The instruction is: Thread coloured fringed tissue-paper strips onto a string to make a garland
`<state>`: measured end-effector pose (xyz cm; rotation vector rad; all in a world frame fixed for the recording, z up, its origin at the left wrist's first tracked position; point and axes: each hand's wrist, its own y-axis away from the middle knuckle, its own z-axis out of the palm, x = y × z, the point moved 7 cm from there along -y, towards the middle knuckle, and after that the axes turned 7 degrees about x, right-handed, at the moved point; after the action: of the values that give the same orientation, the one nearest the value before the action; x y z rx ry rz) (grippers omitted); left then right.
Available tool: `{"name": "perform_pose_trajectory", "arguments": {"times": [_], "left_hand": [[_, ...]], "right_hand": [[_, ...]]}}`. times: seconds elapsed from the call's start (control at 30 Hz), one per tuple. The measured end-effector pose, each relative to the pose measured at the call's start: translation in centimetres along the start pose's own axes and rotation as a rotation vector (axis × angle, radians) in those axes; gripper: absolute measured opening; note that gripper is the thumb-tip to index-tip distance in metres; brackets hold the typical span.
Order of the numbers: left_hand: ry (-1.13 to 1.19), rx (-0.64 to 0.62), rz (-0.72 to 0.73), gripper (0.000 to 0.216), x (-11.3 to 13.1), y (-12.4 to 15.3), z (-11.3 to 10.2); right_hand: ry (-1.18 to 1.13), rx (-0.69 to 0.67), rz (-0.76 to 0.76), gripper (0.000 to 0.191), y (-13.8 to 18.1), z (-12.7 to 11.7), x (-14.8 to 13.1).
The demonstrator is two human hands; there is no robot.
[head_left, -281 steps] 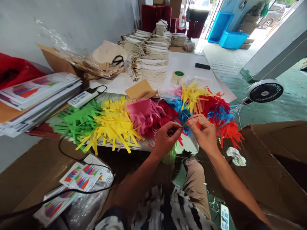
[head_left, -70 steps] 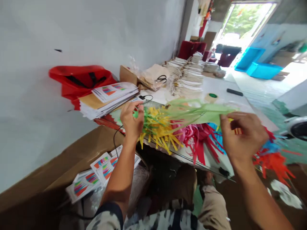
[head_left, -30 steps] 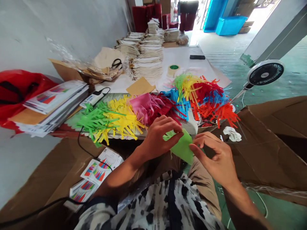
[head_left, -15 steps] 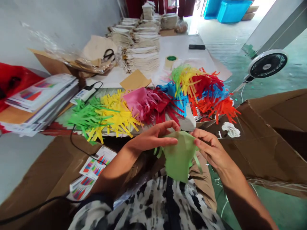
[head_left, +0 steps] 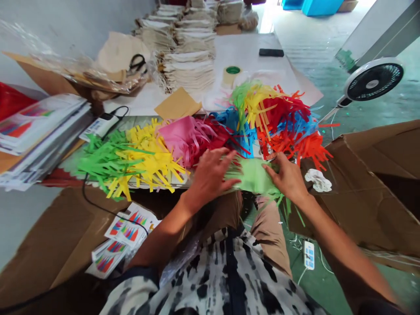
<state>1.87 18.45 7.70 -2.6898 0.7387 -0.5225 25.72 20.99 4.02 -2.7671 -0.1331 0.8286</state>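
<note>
A light green tissue paper with fringed ends [head_left: 254, 176] lies spread along the table's near edge, its strips hanging down at the right. My left hand [head_left: 211, 175] is over its left end, fingers spread and slightly blurred. At the right end, my right hand [head_left: 290, 177] has its thumb on the paper and its fingers bent around the far side. Just beyond lie bunches of fringed paper: green [head_left: 101, 162], yellow [head_left: 147, 157], pink [head_left: 179, 135], dark red [head_left: 213, 138] and blue [head_left: 247, 140]. A mixed-colour fringed pile [head_left: 278, 116] sits behind my right hand.
Stacks of pale cloth-like pieces [head_left: 188, 72] stand farther back, with a tape roll [head_left: 232, 75] and a black phone-like object [head_left: 271, 52]. Scissors [head_left: 137, 63] rest at left. A fan [head_left: 374, 81] stands at right above a cardboard box [head_left: 367, 175]. Printed sheets [head_left: 120, 240] lie low at left.
The light green paper has moved from above my lap forward onto the table edge and is now spread sideways. My left hand has opened and my hands are farther apart.
</note>
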Motion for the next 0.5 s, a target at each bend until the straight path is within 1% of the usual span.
{"name": "perform_pose_trajectory", "arguments": {"times": [0.07, 0.1, 0.13, 0.17, 0.23, 0.3, 0.37, 0.43, 0.5], "left_hand": [[0.064, -0.056, 0.259, 0.094, 3.2, 0.7, 2.5], [0.089, -0.092, 0.343, 0.097, 4.3, 1.3, 3.9], [0.103, -0.106, 0.38, 0.094, 5.0, 1.7, 5.2], [0.109, -0.114, 0.397, 0.084, 5.5, 2.1, 6.4], [0.082, -0.082, 0.359, 0.056, 5.7, 2.6, 7.8], [0.065, -0.028, 0.314, 0.044, 5.8, 3.0, 7.8], [0.08, 0.009, 0.297, 0.041, 5.9, 3.1, 7.1], [0.114, 0.024, 0.286, 0.036, 5.9, 3.1, 6.1], [0.147, 0.034, 0.254, 0.03, 5.5, 2.9, 5.2]], "right_hand": [[0.081, -0.02, -0.021, 0.039, 0.3, 0.3, 0.1], [0.128, -0.026, -0.038, 0.039, 0.5, 0.1, 0.0], [0.183, -0.022, -0.073, 0.039, 0.8, -0.2, -0.4], [0.244, -0.009, -0.126, 0.04, 1.3, -0.6, -1.0], [0.337, 0.011, -0.284, 0.046, 2.7, -1.3, -2.5], [0.337, -0.034, -0.466, 0.057, 4.7, -1.3, -3.9], [0.298, -0.112, -0.567, 0.065, 6.6, -0.8, -4.4], [0.275, -0.139, -0.569, 0.06, 7.8, -0.3, -3.9], [0.254, -0.13, -0.522, 0.049, 8.0, -0.3, -3.0]]}}
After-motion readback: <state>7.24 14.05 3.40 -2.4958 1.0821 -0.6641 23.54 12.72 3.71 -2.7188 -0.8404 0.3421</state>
